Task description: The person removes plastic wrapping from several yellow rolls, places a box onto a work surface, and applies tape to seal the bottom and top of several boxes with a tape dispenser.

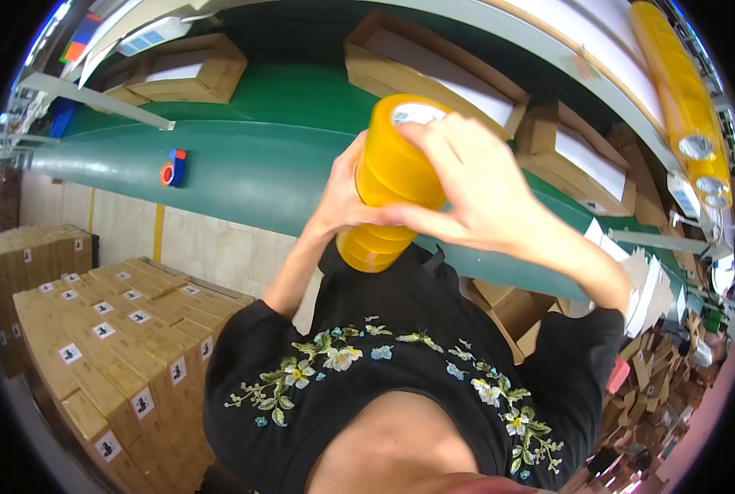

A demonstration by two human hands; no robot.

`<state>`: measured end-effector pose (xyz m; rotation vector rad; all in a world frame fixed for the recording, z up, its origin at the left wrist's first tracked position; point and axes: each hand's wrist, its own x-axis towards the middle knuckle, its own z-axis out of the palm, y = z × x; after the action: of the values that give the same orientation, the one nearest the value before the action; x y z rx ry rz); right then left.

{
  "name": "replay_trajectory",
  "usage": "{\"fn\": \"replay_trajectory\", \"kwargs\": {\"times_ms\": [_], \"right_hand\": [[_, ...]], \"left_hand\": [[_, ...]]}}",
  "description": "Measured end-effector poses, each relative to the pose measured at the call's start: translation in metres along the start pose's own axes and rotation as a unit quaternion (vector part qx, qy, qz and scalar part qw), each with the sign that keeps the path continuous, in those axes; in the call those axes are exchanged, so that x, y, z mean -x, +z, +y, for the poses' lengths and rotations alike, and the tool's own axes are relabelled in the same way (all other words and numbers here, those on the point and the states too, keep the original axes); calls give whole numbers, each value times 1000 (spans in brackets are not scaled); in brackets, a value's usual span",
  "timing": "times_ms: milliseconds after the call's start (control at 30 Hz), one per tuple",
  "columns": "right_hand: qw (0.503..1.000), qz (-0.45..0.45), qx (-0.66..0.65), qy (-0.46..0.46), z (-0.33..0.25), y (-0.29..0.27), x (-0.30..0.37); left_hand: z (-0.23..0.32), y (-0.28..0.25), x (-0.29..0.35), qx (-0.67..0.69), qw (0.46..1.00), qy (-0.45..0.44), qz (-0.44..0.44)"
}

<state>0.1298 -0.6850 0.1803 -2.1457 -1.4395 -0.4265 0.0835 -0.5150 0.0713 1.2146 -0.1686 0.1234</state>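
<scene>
A column of yellow packing tape rolls (392,169) is held in front of my chest, over the near edge of the green worktable (252,156). My left hand (338,193) wraps round the left side of the column at mid-height. From the right, my right hand (474,177) grips the upper rolls, its fingers lying across the top roll's white core. Both thumbs press on the side facing me. Several more rolls show below the hands, against my black shirt.
A blue and red tape dispenser (176,169) lies on the table to the left. Open cartons (433,70) line its far side. More yellow tape rolls (672,90) sit on the upper right shelf. Stacked sealed cartons (112,329) stand at lower left; cardboard scraps (655,379) are heaped at right.
</scene>
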Motion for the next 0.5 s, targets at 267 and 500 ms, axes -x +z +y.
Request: {"fn": "replay_trajectory", "kwargs": {"times_ms": [267, 500], "right_hand": [[904, 212, -147, 341, -34, 55, 71], [827, 204, -259, 455, -74, 88, 132]], "left_hand": [[10, 2, 3, -238, 935, -93, -248], [4, 1, 39, -373, 843, -193, -337]]}}
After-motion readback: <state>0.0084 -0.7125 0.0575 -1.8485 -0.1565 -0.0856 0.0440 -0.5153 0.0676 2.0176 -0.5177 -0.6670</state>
